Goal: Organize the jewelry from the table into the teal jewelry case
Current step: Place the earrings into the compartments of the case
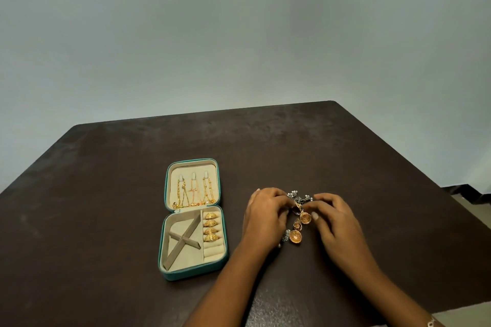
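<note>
Dark brown table (106, 207) fills the view. On its left part lies the teal case (191, 275), open flat, with gold chains (194, 194) in the lid and four gold rings (211, 227) in the tray. Just right of it, the left hand (264, 216) and the right hand (337, 220) pinch a small pile of earrings (296, 236) on the table between them.

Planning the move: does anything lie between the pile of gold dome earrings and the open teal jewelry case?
Only the person's left hand, touching the gold dome earrings from the side of the open teal jewelry case; otherwise bare dark table.
</note>
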A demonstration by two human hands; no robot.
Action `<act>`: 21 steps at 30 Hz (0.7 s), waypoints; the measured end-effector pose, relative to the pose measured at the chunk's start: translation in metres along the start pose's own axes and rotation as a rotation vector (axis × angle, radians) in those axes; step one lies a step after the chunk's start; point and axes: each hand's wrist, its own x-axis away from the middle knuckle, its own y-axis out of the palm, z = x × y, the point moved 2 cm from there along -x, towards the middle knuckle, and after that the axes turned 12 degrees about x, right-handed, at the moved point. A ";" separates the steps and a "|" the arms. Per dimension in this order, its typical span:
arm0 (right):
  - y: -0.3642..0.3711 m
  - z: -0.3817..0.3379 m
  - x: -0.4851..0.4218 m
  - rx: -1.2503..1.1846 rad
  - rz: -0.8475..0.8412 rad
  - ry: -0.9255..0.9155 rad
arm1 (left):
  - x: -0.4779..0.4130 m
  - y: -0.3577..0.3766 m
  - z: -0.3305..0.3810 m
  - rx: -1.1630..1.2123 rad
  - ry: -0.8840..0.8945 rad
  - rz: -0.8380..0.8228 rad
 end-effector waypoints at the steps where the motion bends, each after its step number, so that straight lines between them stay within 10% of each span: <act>1: 0.000 0.000 0.000 -0.001 -0.003 -0.006 | 0.000 0.000 0.000 0.002 -0.004 -0.006; 21: 0.001 0.000 0.000 -0.002 0.012 0.051 | -0.005 0.009 -0.001 -0.040 0.132 -0.030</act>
